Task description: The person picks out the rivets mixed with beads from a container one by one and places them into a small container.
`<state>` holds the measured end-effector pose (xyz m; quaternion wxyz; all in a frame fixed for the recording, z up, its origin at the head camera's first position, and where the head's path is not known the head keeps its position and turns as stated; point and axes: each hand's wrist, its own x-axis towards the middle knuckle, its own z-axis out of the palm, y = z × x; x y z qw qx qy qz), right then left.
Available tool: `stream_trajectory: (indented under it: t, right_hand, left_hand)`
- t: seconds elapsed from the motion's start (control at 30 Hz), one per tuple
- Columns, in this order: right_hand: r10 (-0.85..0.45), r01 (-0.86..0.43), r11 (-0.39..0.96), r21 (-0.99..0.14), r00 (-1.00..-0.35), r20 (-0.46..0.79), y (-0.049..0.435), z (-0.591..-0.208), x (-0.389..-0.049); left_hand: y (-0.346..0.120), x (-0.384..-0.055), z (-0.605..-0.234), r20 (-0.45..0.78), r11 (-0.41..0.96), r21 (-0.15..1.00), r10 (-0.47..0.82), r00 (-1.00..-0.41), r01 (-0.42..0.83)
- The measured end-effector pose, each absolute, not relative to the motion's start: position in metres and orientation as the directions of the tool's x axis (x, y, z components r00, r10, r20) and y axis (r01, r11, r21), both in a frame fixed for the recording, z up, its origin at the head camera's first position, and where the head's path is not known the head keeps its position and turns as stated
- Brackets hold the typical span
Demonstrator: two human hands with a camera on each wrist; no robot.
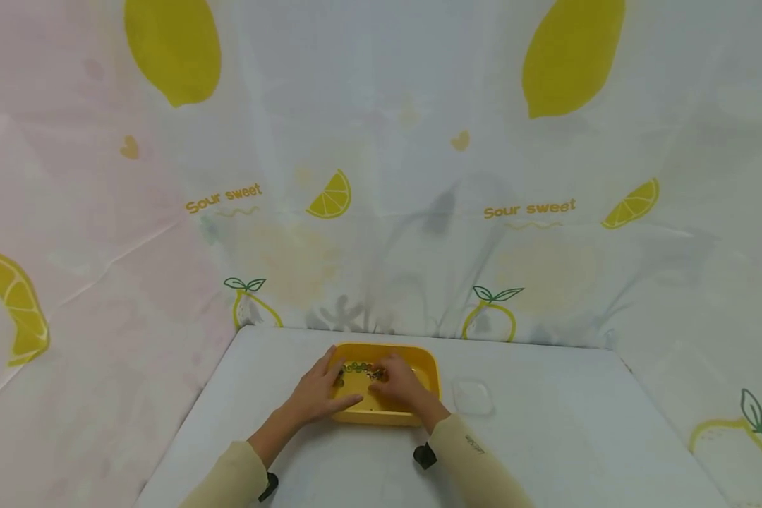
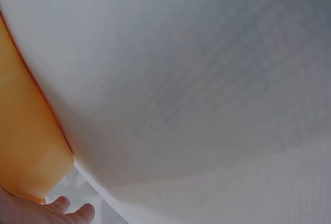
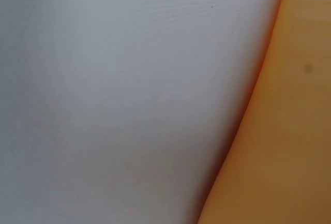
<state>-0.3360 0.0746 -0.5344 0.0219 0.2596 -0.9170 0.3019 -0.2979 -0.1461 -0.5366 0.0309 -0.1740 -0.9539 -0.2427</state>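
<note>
A yellow rectangular tray [image 1: 381, 418] stands on the white table in the head view. Small round green and dark pieces, bead-like [image 1: 358, 367], form a curved row on its floor between the two hands. My left hand [image 1: 317, 391] lies over the tray's left side, thumb spread toward the front rim. Its fingertips show past a tray corner [image 2: 31, 177] in the left wrist view. Inside the tray, my right hand [image 1: 401, 383] has thumb and forefinger bent around the row's right end; whether they pinch any pieces I cannot tell. The right wrist view shows only the tray's side [image 3: 279, 131] and the table.
To the right of the tray lies a clear, shallow plastic piece [image 1: 473, 396] with rounded corners. A lemon-printed cloth [image 1: 394, 268] hangs behind the white table [image 1: 559, 423] and along both sides. A dark strap device [image 1: 425, 456] sits below the right sleeve.
</note>
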Motion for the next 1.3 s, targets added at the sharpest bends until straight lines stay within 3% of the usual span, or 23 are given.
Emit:
stream_trajectory:
  t: [0.2, 0.43, 0.8, 1.3]
  right_hand:
    - [-0.401, -0.433, 0.711, -0.554, -0.897, 0.186, 0.0732, -0.5395, -0.3372]
    - [-0.441, -0.456, 0.741, -0.493, -0.884, 0.156, 0.0738, -0.5392, -0.3388]
    - [-0.364, -0.327, 0.710, -0.624, -0.929, 0.074, 0.0753, -0.5429, -0.3399]
    - [-0.335, -0.296, 0.693, -0.658, -0.940, 0.071, 0.0775, -0.5433, -0.3432]
  left_hand:
    - [-0.1459, -0.2979, -0.5368, 0.144, 0.818, 0.459, 0.317, -0.938, 0.347]
    - [-0.1460, -0.2991, -0.5367, 0.146, 0.817, 0.466, 0.308, -0.940, 0.340]
    - [-0.1458, -0.2965, -0.5359, 0.133, 0.822, 0.462, 0.308, -0.942, 0.333]
    - [-0.1452, -0.2992, -0.5376, 0.119, 0.817, 0.479, 0.302, -0.946, 0.321]
